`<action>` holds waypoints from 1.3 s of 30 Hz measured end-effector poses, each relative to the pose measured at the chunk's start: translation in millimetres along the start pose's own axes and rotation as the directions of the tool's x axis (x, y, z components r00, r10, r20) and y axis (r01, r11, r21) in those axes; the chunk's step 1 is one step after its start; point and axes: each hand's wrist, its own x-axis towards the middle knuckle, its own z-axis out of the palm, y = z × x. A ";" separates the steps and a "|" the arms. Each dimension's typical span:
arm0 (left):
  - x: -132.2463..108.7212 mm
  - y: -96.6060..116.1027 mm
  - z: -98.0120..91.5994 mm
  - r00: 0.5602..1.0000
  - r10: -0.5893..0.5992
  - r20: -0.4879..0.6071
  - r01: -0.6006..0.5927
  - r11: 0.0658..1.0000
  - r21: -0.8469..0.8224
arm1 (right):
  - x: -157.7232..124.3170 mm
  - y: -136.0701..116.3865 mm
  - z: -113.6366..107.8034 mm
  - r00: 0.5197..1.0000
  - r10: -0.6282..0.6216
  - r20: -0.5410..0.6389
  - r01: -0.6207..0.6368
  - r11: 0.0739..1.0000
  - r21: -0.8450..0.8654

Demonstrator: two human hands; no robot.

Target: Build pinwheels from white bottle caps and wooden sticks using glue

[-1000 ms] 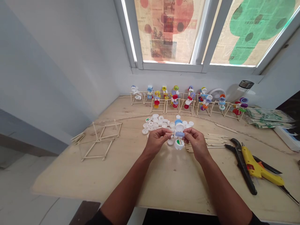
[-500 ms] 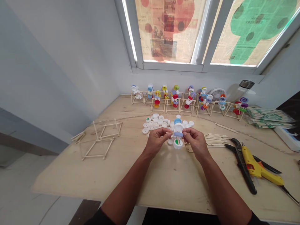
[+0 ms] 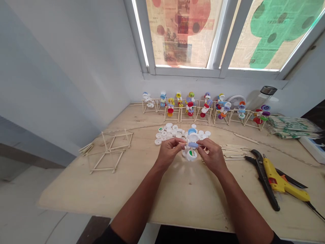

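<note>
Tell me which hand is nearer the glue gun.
Right. The right hand is left of the glue gun, black tool between; the left hand is farther left, beyond the held caps.

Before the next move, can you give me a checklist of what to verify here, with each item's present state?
1. Left hand pinching the stick: ok.
2. Right hand closed at the right side of the cap wheel: ok.
3. Cap wheel apart from the white caps: cannot tell; they overlap in this view.
4. Glue gun clear of the cutter: not ok; it lies across one handle.
5. Wheel's joints firm: cannot tell.
</note>
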 end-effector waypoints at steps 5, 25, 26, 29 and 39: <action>0.3 0.3 -1.1 1.000 -0.004 0.000 0.004 1.000 -0.028 | -0.9 -0.4 1.1 0.999 -0.032 -0.016 0.031 0.999 -0.013; 13.6 -17.2 -9.4 0.968 0.091 -0.232 -0.093 0.996 0.004 | -1.0 0.7 0.3 0.989 -0.070 -0.129 0.073 0.997 0.022; 14.3 -17.2 -9.9 0.966 0.095 -0.241 -0.095 0.995 0.009 | -0.9 0.7 0.6 0.988 -0.073 -0.135 0.076 0.997 0.019; 16.4 -14.5 -12.2 0.953 0.126 -0.276 -0.117 0.992 0.046 | -0.7 0.5 1.0 0.985 -0.084 -0.149 0.086 0.996 0.009; -10.9 18.1 -15.7 0.956 0.151 -0.252 -0.119 0.983 0.138 | -1.0 6.4 3.9 0.972 -0.109 -0.208 0.108 0.994 -0.015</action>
